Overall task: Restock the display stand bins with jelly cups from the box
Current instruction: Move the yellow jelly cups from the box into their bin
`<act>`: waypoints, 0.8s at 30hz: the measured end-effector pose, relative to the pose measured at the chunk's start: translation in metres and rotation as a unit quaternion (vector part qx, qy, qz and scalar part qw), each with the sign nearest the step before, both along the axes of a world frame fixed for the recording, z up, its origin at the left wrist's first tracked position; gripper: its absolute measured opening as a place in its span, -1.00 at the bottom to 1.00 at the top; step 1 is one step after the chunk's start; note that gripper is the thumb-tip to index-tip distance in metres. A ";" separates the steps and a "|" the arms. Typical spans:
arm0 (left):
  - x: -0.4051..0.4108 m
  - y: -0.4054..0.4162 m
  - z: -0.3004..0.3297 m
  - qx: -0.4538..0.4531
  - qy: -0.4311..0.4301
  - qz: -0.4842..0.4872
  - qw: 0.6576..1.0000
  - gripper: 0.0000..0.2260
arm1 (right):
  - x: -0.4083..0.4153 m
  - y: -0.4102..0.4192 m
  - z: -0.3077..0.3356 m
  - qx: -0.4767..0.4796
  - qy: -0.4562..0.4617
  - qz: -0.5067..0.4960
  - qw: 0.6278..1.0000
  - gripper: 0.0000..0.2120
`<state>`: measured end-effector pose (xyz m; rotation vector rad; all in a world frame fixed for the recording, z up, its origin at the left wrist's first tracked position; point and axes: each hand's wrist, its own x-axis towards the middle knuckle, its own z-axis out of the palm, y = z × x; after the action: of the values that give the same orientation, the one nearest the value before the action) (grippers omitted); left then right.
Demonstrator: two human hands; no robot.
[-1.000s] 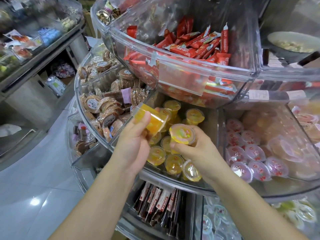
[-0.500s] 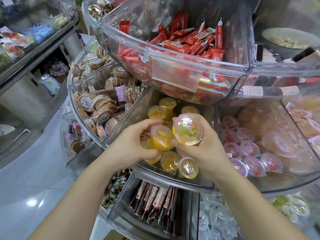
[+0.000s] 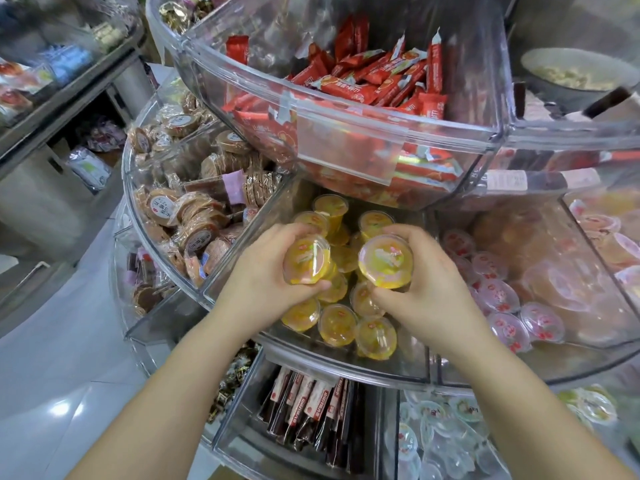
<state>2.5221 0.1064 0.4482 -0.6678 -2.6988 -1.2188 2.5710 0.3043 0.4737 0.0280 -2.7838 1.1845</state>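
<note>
A clear plastic bin (image 3: 408, 362) on the middle tier of the round display stand holds several yellow jelly cups (image 3: 337, 323). My left hand (image 3: 263, 278) grips one yellow jelly cup (image 3: 306, 259), lid toward me, above the pile. My right hand (image 3: 429, 289) grips a second yellow jelly cup (image 3: 386, 261) beside it, also lid up. Both hands hover inside the bin's opening, close together. The supply box is out of view.
The bin above (image 3: 346, 133) holds red wrapped snacks and overhangs the jelly bin. Round brown biscuits (image 3: 194, 216) fill the left bin, pink jelly cups (image 3: 498, 296) the right. The lower tier has dark stick packs (image 3: 311, 410) and clear cups (image 3: 436, 434). Shelving (image 3: 52, 81) stands left across the floor.
Both hands have moved down and forward into the jelly bin. The left cup has turned from sideways to lid up. The two cups now sit side by side, slightly apart.
</note>
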 end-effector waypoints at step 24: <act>-0.067 0.026 -0.034 -0.214 0.066 -0.083 0.971 -0.34 | -0.045 -0.031 -0.018 0.453 -0.079 -0.016 0.888 -0.48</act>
<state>2.4547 0.1320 0.4141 -1.0002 -2.8558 -0.5837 2.5259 0.2735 0.4558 -0.0365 -3.1714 -0.2212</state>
